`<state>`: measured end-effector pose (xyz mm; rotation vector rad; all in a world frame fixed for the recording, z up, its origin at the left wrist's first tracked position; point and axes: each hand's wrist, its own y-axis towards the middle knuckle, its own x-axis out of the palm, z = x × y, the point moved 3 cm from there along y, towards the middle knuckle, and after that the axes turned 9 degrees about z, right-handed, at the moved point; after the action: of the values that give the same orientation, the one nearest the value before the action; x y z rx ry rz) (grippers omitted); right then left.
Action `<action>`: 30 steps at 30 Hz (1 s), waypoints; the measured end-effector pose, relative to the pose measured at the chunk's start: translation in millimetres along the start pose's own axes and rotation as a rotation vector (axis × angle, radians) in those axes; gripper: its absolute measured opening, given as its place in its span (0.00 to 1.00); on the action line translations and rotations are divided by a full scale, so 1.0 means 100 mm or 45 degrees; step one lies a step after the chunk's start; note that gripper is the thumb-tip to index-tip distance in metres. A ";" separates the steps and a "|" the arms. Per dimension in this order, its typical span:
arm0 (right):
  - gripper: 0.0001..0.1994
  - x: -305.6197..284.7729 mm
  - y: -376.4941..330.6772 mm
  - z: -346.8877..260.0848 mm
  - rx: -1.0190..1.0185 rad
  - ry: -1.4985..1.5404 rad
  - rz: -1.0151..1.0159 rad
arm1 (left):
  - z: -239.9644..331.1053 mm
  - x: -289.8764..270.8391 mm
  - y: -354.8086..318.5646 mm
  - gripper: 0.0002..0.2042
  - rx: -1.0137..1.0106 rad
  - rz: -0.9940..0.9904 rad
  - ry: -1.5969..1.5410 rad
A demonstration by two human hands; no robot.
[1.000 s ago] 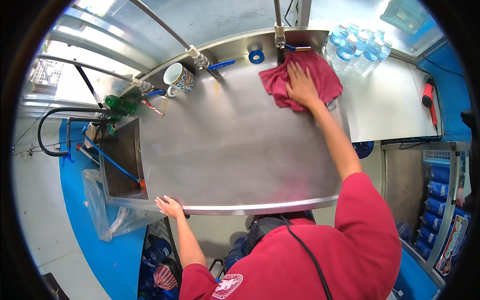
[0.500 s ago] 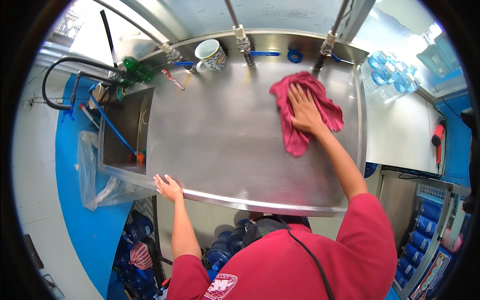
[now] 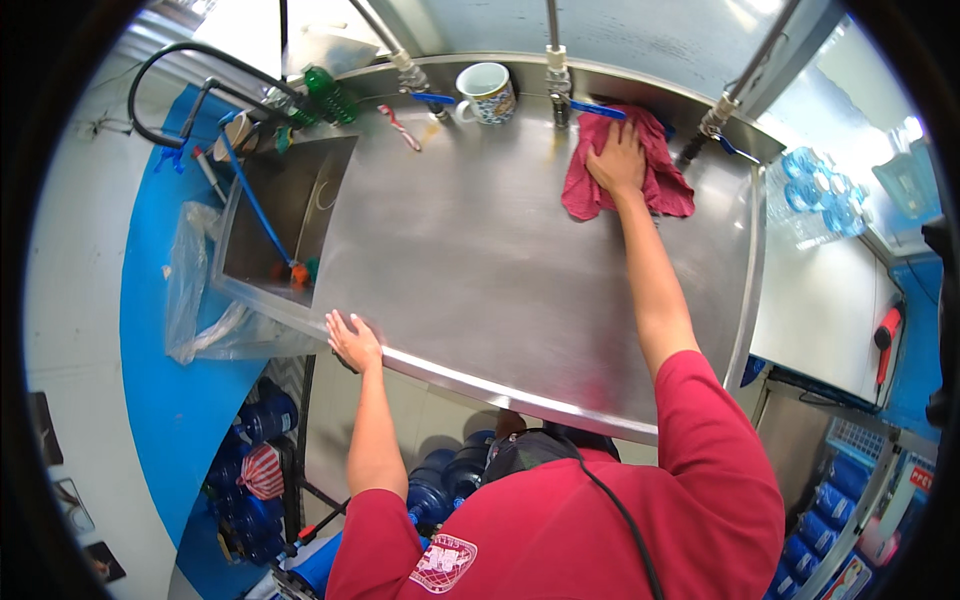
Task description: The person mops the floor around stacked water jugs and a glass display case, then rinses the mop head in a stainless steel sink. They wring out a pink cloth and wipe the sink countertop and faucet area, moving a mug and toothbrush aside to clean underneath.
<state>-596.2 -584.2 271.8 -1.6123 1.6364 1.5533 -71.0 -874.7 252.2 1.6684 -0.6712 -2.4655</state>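
My right hand [image 3: 617, 163] presses flat on a crumpled dark red cloth [image 3: 670, 190] near the back of the steel counter [image 3: 480, 260], its fingers stretched forward. The cloth's far edge lies by the blue lever [image 3: 597, 108] of the middle tap. At the counter's front left edge rests my left hand [image 3: 355, 343], open and holding nothing, with its fingers pointing up and left. A patterned mug [image 3: 487, 95] stands at the back, left of the middle tap. Left of the mug lies a red and white toothbrush [image 3: 400, 128].
A sink basin [image 3: 275, 215] opens at the left, with a blue-handled stick [image 3: 255, 210] leaning in it and a green bottle [image 3: 330, 97] behind. Clear bottles [image 3: 825, 195] stand on the white side table [image 3: 815, 300] at the right. Large blue water jugs [image 3: 430, 490] sit below.
My right hand has pushed the cloth toward the back edge, beside the taps; the blue ring there is now mostly covered. My left hand stays at the front edge. The view has shifted.
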 end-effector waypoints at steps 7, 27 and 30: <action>0.37 -0.47 -0.74 -0.18 -0.369 0.057 -0.007 | 0.44 -0.18 0.06 0.19 0.253 0.087 -0.166; 0.33 -1.06 -2.38 -1.02 -0.066 -0.058 -0.171 | 2.87 1.46 2.04 0.14 1.378 -0.489 -0.939; 0.34 -1.00 -2.37 -1.10 -0.017 -0.125 -0.135 | 2.84 1.55 2.20 0.14 1.100 -0.473 -1.013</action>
<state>-317.6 -570.1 289.9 -1.5766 1.4689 1.5668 -425.3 -1034.1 294.9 0.8771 -1.8648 -3.4055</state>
